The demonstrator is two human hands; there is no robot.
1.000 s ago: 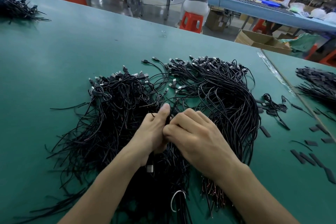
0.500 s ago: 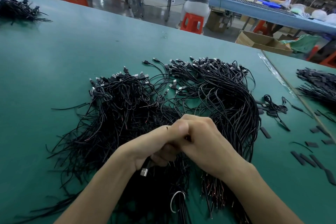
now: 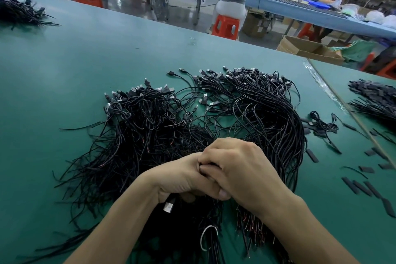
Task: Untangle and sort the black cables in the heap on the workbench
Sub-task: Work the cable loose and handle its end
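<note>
Cables (image 3: 246,113): no lettering you can read.
Plug (image 3: 168,207): its metal face is too blurred for you to make out any mark.
Box (image 3: 256,24): any print on its side is too small for you to read.
Bench (image 3: 85,60): no label you can read.

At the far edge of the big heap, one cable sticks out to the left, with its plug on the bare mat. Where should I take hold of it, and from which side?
Probably the plug: it lies alone on the green workbench, pointing away from the heap. Come from above on the far left side; its cord runs rightwards into that heap.
</note>
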